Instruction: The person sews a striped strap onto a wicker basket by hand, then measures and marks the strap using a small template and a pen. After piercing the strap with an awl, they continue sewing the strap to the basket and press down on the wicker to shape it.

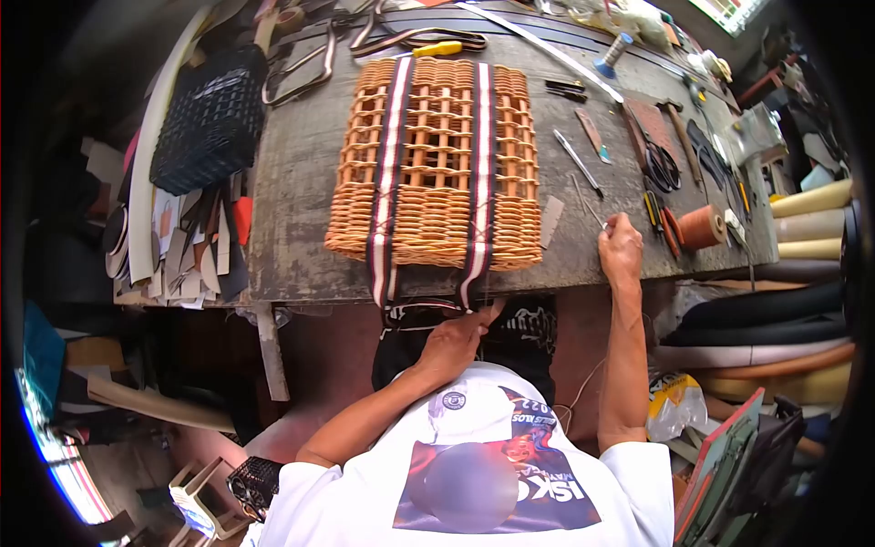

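An orange-brown wicker basket (444, 137) lies on the worktable, with two dark, white and red striped straps (396, 118) running over it. The straps hang past the table's front edge. My left hand (453, 346) is closed at the lower strap loop, near the right strap's end; what its fingers pinch is too small to make out. To the right of the basket, my right hand (622, 239) is closed on a thin pointed tool (591, 206) just above the table's front part.
Scissors (660, 164), a hammer (682, 137), an orange thread spool (702, 227), a pen (578, 164) and a metal ruler (547, 47) lie on the worktable (296, 173). A dark woven basket (211, 118) stands left. Material rolls (766, 319) are stacked right.
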Demonstrator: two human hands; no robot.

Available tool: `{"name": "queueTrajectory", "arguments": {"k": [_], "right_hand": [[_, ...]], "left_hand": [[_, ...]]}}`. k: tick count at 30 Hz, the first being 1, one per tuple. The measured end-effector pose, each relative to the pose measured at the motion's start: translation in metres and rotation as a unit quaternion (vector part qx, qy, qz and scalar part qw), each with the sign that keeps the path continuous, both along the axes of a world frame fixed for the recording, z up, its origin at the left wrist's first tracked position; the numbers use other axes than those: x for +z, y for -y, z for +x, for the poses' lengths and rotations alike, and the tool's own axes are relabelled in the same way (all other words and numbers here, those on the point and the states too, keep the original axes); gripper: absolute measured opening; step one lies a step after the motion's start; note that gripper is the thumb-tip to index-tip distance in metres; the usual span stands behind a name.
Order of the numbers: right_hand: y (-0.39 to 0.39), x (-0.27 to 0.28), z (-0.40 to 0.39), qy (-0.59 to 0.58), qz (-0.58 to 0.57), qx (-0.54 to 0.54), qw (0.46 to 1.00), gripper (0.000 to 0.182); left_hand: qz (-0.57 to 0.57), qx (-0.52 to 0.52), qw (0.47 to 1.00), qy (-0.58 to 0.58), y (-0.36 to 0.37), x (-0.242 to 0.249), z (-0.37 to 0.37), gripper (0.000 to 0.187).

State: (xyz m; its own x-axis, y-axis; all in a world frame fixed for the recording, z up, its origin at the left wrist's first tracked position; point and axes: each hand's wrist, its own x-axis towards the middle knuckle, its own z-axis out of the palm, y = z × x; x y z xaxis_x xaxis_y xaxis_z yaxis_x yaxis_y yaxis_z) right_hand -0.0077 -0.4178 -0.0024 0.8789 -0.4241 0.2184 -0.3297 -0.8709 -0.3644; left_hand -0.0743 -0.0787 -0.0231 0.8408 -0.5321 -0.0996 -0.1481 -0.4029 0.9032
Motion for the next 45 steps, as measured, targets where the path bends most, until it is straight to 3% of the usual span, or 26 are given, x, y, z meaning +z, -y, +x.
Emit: {"name": "queueTrajectory", "arguments": {"k": [3, 4, 7, 9, 11, 13, 17, 20, 23, 28, 31, 33, 35, 39, 41, 43, 45], "right_hand": [[-0.01, 0.016, -0.02, 0.044, 0.002, 0.018, 0.999, 0.02], [-0.022, 0.035, -0.032, 0.056, 0.062, -0.006, 0.996, 0.021], [-0.034, 0.061, -0.076, 0.109, 0.152, -0.015, 0.982, 0.024], [-0.053, 0.081, -0.101, 0.078, 0.315, -0.047, 0.945, 0.022], [-0.075, 0.083, -0.12, 0.056, 0.432, -0.047, 0.899, 0.017], [-0.095, 0.074, -0.132, 0.061, 0.498, -0.017, 0.865, 0.015], [-0.138, 0.072, -0.13, 0.059, 0.667, -0.016, 0.743, 0.01], [-0.143, 0.057, -0.13, 0.062, 0.714, -0.005, 0.697, 0.011], [-0.14, 0.056, -0.128, 0.115, 0.745, -0.026, 0.657, 0.011], [-0.119, 0.057, -0.124, 0.146, 0.712, -0.048, 0.685, 0.011], [-0.114, 0.061, -0.116, 0.157, 0.664, -0.05, 0.729, 0.011], [-0.114, 0.062, -0.109, 0.161, 0.582, -0.07, 0.794, 0.012], [-0.111, 0.058, -0.101, 0.165, 0.479, -0.089, 0.858, 0.012], [-0.126, 0.052, -0.066, 0.085, 0.537, -0.038, 0.839, 0.02], [-0.132, 0.029, -0.049, 0.104, 0.554, 0.046, 0.825, 0.022], [-0.147, 0.024, -0.033, 0.151, 0.628, 0.036, 0.763, 0.023], [-0.145, 0.004, -0.027, 0.133, 0.557, 0.064, 0.817, 0.024]], "left_hand": [[0.038, 0.004, 0.984, 0.172, -0.012, 0.003, -0.007, 0.026], [0.056, -0.001, 0.996, 0.073, -0.02, 0.03, -0.005, 0.025], [0.025, -0.122, 0.99, 0.068, -0.062, 0.08, 0.017, 0.024], [-0.034, -0.067, 0.994, 0.076, -0.087, 0.126, 0.038, 0.022], [-0.08, 0.085, 0.968, 0.22, -0.111, 0.132, 0.067, 0.03], [0.009, 0.15, 0.932, 0.331, -0.13, 0.135, 0.105, 0.045], [-0.069, 0.123, 0.977, 0.16, -0.129, 0.095, 0.125, 0.077], [-0.061, 0.114, 0.983, 0.131, -0.112, 0.086, 0.104, 0.092], [0.052, 0.091, 0.978, 0.182, -0.087, 0.097, 0.066, 0.088], [0.068, 0.099, 0.977, 0.178, -0.074, 0.093, 0.047, 0.082], [0.06, 0.102, 0.974, 0.191, -0.074, 0.109, 0.05, 0.079], [0.072, 0.148, 0.947, 0.275, -0.066, 0.126, 0.051, 0.072], [0.049, 0.114, 0.946, 0.3, -0.065, 0.136, 0.059, 0.064], [0.052, 0.047, 0.94, 0.334, -0.038, 0.149, 0.078, 0.047], [0.087, 0.011, 0.936, 0.341, -0.019, 0.153, 0.087, 0.043], [0.106, 0.007, 0.923, 0.37, -0.005, 0.152, 0.095, 0.042], [0.12, 0.006, 0.923, 0.366, 0.003, 0.153, 0.103, 0.041]]}}
